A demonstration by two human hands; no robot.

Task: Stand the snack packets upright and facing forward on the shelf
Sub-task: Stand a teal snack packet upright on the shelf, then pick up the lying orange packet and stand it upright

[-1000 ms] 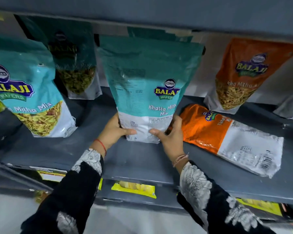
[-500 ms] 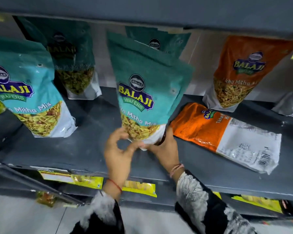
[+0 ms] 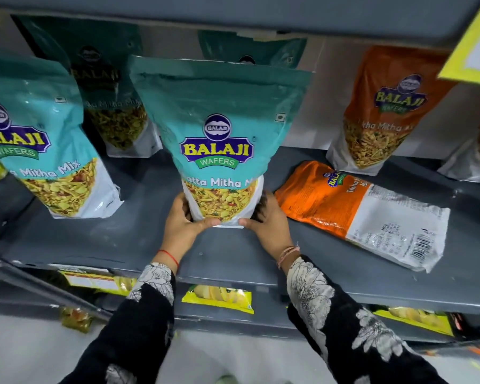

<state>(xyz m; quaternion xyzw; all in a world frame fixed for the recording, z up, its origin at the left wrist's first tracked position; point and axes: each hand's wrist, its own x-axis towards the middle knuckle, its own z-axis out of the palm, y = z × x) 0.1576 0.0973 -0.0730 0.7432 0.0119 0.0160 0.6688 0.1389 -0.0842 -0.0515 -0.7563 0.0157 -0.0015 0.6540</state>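
Note:
A teal Khatta Mitha Mix packet (image 3: 219, 128) stands upright at the middle of the grey shelf (image 3: 100, 239), its front label facing me. My left hand (image 3: 185, 220) grips its lower left corner and my right hand (image 3: 266, 220) grips its lower right corner, thumbs across the bottom edge. An orange Tikha Mitha packet (image 3: 363, 212) lies flat on its front just right of my right hand, barcode side up. Another teal packet (image 3: 45, 151) stands upright at the left, facing forward.
Behind stand two more teal packets (image 3: 114, 106), one mostly hidden by the held one, and an upright orange packet (image 3: 385, 112) at the back right. A yellow tag (image 3: 477, 45) hangs at the top right. Yellow packets (image 3: 218, 297) lie on the lower shelf.
The teal packet turned from back side to front side facing me and now stands straight. My left hand moved from under the packet to its lower left corner.

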